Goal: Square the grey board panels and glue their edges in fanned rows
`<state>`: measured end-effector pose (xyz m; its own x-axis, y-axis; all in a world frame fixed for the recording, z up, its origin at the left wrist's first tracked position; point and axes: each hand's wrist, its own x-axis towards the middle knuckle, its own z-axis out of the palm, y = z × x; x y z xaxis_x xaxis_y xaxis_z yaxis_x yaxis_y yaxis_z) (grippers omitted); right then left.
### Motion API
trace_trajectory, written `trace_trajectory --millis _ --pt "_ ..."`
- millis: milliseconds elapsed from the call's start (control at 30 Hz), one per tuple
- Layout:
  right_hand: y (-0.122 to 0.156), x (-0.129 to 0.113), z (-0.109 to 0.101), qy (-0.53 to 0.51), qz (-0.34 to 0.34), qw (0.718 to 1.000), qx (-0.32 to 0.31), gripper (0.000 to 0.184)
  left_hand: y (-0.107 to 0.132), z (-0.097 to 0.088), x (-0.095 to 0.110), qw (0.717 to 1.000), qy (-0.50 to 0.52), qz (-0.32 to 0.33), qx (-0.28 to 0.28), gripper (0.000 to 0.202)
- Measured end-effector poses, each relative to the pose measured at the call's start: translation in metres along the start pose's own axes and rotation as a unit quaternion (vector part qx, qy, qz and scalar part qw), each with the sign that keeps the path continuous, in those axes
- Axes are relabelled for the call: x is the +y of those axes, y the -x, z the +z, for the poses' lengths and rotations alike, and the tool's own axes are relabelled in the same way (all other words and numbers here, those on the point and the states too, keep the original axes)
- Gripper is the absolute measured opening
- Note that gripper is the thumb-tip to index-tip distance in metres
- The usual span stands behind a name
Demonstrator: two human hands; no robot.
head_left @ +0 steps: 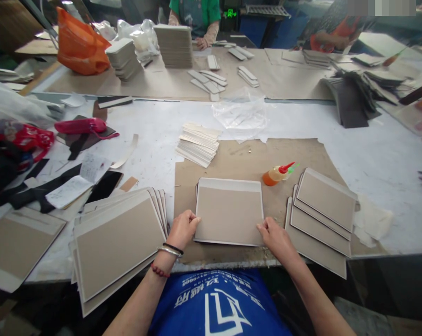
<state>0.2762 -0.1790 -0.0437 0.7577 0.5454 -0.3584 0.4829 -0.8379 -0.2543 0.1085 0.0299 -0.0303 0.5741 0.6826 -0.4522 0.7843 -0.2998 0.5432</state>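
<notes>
A beige board panel with a pale strip along its far edge lies in front of me on brown paper. My left hand is closed on its left edge, thumb and fingers pinching. Opposite, my right hand pinches the right edge near the lower corner. A fanned stack of similar panels rests left of my left hand. Another stepped stack sits beyond my right hand. Between the middle panel and that stack, a squeeze bottle with orange liquid and a red nozzle leans on its side.
A pile of pale strips lies beyond the panel, beside crumpled clear plastic. Scraps, a notepad and a pink pouch clutter the left. Across the table, a person in green stands behind stacked boards. Dark sheets hang at right.
</notes>
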Motion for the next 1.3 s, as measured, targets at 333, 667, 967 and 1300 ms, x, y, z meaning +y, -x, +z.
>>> trace_trajectory --millis 333,667,967,1300 --pt "0.001 -0.003 -0.001 0.004 0.016 1.0 -0.005 0.012 0.001 0.001 0.0 1.0 -0.03 0.004 -0.001 0.017" --pt "0.004 -0.008 -0.005 -0.01 0.023 1.0 -0.011 0.01 0.011 0.003 0.006 0.995 -0.098 0.018 0.019 0.012" --pt "0.003 -0.006 -0.004 -0.017 0.028 0.999 -0.016 0.009 0.004 0.032 -0.024 0.865 -0.261 0.388 0.182 0.047" --pt "0.005 -0.008 -0.005 -0.022 0.03 0.999 -0.023 0.009 0.005 0.032 -0.024 0.854 -0.264 0.438 0.095 0.078"
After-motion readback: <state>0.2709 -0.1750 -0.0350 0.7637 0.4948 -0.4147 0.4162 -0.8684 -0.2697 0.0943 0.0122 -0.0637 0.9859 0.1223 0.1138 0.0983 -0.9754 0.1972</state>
